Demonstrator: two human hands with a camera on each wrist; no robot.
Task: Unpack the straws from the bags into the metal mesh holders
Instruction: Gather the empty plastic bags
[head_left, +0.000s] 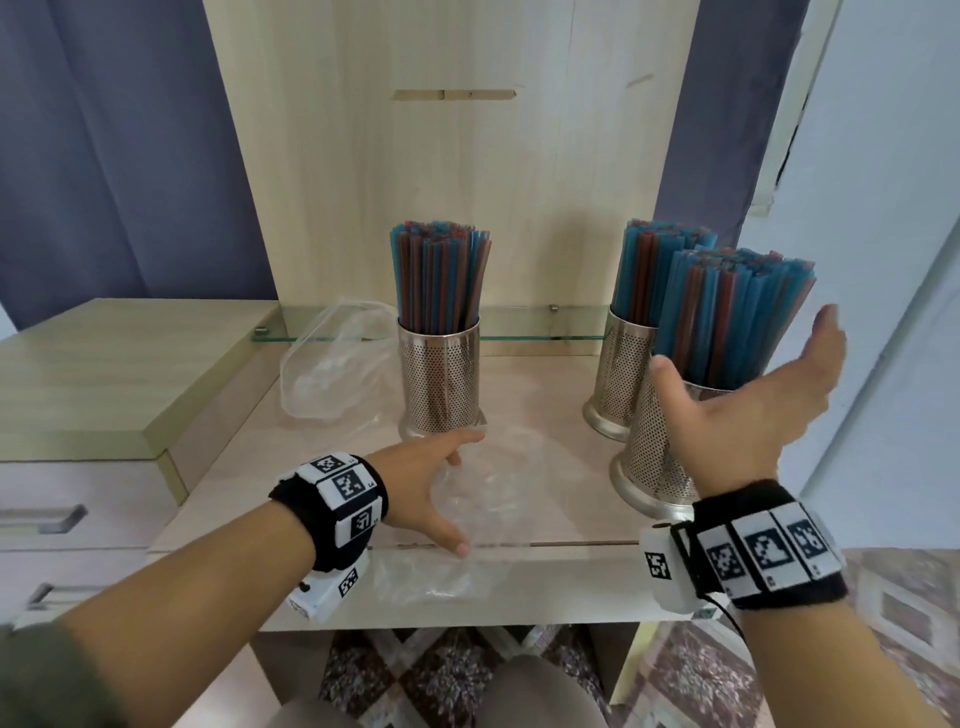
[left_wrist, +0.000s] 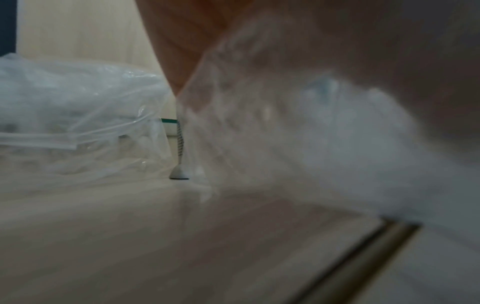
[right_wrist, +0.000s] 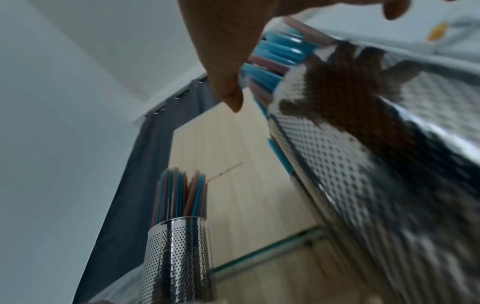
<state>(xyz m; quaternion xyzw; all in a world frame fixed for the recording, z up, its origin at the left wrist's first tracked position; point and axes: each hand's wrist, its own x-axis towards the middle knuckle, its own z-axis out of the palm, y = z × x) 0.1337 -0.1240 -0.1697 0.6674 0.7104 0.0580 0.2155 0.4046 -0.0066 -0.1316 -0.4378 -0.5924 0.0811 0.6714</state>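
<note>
Three metal mesh holders stand on the table, each packed with blue and red straws: a left holder (head_left: 439, 379), a back right holder (head_left: 621, 379) and a front right holder (head_left: 654, 457). My right hand (head_left: 748, 364) is spread open around the front right holder's rim, thumb on the near left, fingers out to the right; the right wrist view shows that holder (right_wrist: 363, 164) and its straws (right_wrist: 272, 61) close by. My left hand (head_left: 457, 493) lies open, fingers spread, on an empty clear bag (head_left: 493, 504), which is a blur (left_wrist: 285, 123) in the left wrist view.
A second empty clear bag (head_left: 332, 358) lies crumpled at the back left beside the left holder. A glass shelf (head_left: 535, 332) runs low along the back panel. A raised cabinet top (head_left: 104, 374) borders the table on the left. The table's front edge (head_left: 519, 597) is close to me.
</note>
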